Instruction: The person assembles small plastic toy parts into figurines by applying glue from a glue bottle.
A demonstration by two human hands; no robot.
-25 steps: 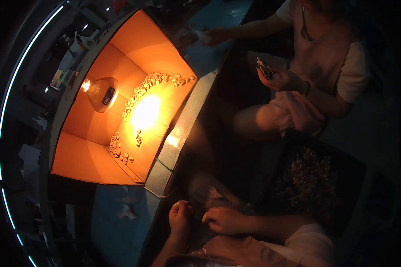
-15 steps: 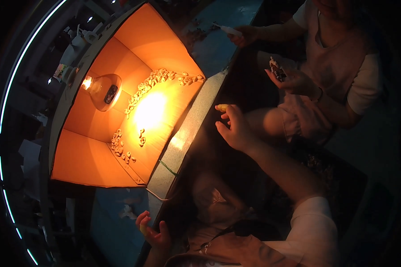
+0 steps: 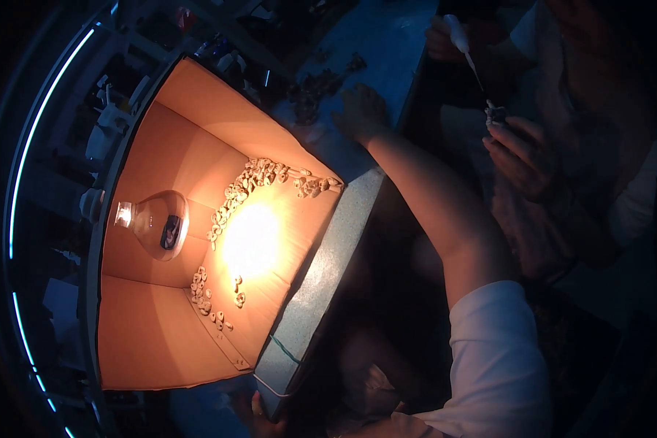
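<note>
The person's right hand (image 3: 359,113) lies stretched far forward on the dim blue-grey tabletop (image 3: 387,44), fingers spread apart and flat, closed on nothing; a loose scatter of small dark pieces (image 3: 315,89) sits on the table just to its left, near the fingertips but, as far as the gloom allows, not touching them. The white-sleeved right forearm (image 3: 445,219) runs back from that hand toward the lower edge. Below and to the left of the hand stands an open brown cardboard box (image 3: 160,343) lit from inside by a bare glass light bulb (image 3: 153,223) at its left wall. On the box floor a curved trail of small pale ring-shaped pieces (image 3: 244,191) runs from near the bulb up to the box corner closest to the right hand, with a smaller cluster lower down. The box's grey-green front flap (image 3: 321,270) slopes between the box and the person. The left hand (image 3: 259,412) shows only as a sliver at the lower edge beside that flap; whether it is spread or closed cannot be told. At the upper right, another person's hand (image 3: 518,150) holds a small dark object, and a second hand (image 3: 445,36) holds a thin white-handled tool.
</note>
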